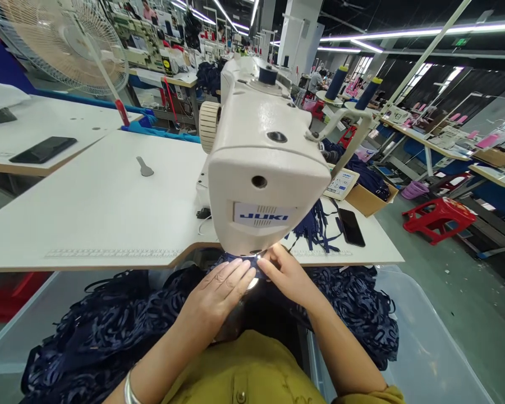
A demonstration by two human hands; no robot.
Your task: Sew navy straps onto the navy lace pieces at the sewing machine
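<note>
The small piece of navy-blue fabric lies under the front of the cream-white JUKI sewing machine, between your hands. Your left hand rests on it palm down, its fingers extended, side by side and not closed round anything. Your right hand is bent at the other side, thumb towards the cloth; its fingertips are partly hidden, so you cannot tell whether they pinch it.

This piece looks mid-work, as it lies at the machine under your hands. Beyond it, loose navy-blue fabric strips lie on the white counter, beside a black phone. Below the edge, a large dark-blue heap of looped fabric sits to your left and another navy looped pile to your right, both in translucent plastic tubs. Which of these are finished and which are left, you cannot tell.
</note>
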